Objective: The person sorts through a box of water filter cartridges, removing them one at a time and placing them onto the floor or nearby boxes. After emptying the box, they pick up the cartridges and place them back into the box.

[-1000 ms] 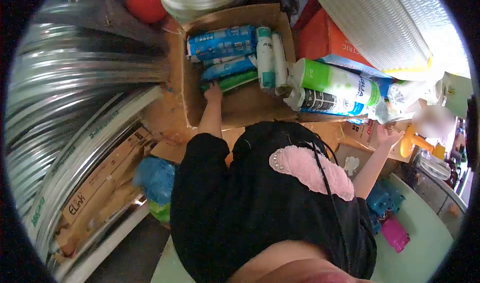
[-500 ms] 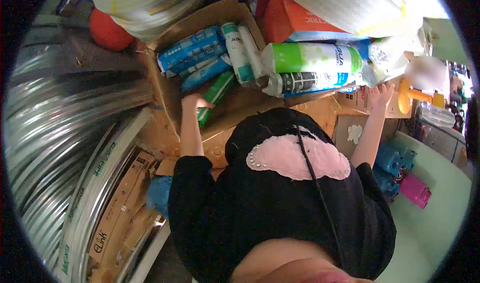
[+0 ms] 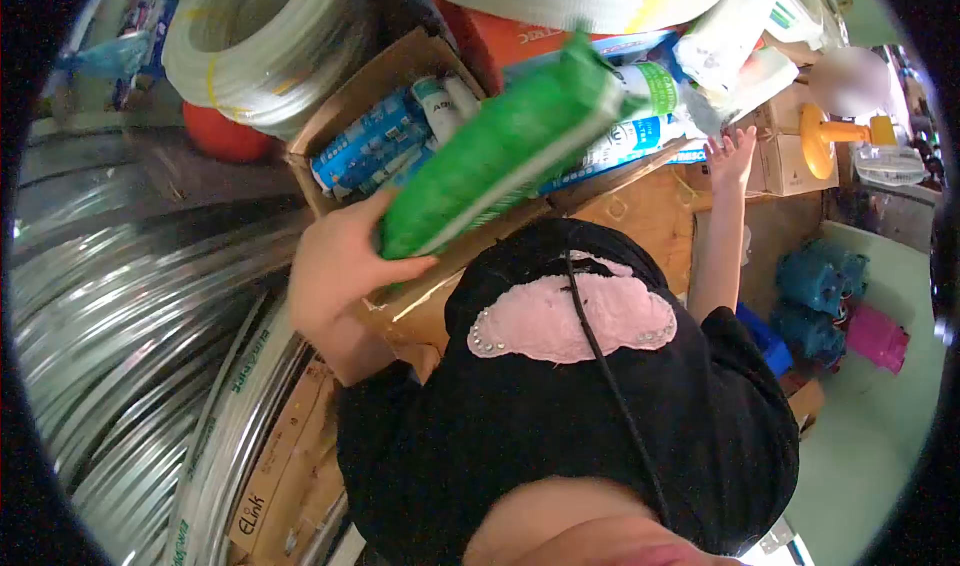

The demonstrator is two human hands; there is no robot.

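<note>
My left hand [image 3: 345, 266] grips the lower end of a long green plastic-wrapped package [image 3: 490, 156]. The package is slanted up to the right, close to the camera and above an open cardboard box [image 3: 325, 116]. In the box, partly hidden behind it, lie a blue wrapped package [image 3: 370, 151] and a white tube-shaped package [image 3: 437, 111]. My right hand [image 3: 732, 156] holds nothing, its fingers spread. It is beside the right end of the white, green and blue wrapped filter packages [image 3: 640, 131], near a cardboard carton [image 3: 790, 141].
Coils of white tubing [image 3: 245, 56] stand behind the box, with a red ball-like object [image 3: 228, 131] below them. Clear coiled pipe [image 3: 130, 336] fills the left side. A yellow object [image 3: 820, 141] stands at right, above teal rolls [image 3: 810, 276] and a pink roll [image 3: 878, 336].
My left hand has lifted the green package out of the box, up toward the camera. My right hand has shifted slightly left and stays spread.
</note>
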